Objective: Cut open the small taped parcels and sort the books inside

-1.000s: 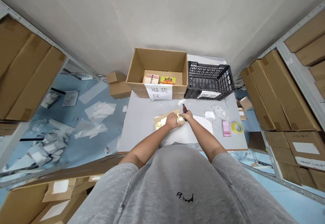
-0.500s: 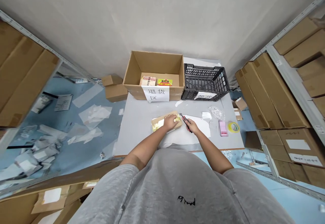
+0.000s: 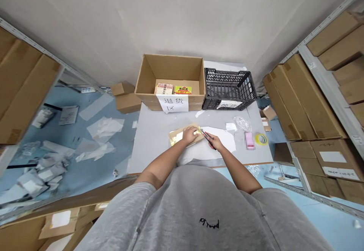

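Pressing left hand (image 3: 190,135) onto cardboard packet (image 3: 178,136)

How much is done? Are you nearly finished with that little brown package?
Two boxes already sit in the carton. In hand now: the left hand presses on the brown parcel, and the right hand holds a cutter beside it. Still left: the gold tape looks stuck on, so the parcel doesn't look opened.

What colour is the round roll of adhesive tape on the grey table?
The tape roll is yellow, best seen in the head view.
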Available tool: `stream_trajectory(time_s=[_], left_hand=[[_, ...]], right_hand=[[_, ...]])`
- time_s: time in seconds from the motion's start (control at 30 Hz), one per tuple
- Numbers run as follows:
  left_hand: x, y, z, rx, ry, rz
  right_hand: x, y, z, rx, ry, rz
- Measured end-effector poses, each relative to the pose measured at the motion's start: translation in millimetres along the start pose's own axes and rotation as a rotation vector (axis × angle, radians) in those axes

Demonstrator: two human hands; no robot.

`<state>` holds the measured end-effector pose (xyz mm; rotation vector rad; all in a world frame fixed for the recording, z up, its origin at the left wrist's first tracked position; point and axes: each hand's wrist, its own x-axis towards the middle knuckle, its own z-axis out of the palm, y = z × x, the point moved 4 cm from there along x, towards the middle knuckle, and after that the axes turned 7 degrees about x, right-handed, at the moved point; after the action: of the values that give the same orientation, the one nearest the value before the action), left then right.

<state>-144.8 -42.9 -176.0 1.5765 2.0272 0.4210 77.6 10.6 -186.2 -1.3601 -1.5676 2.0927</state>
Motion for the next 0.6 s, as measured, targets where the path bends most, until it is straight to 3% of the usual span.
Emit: stream_trajectory(time_s=[0.6], left_hand=[[-3.4, 4.9, -6.2, 0.047, -0.054, 0.021]], right_hand=[[-14.4, 2.4, 23.8, -0.039, 0.173, 0.047]])
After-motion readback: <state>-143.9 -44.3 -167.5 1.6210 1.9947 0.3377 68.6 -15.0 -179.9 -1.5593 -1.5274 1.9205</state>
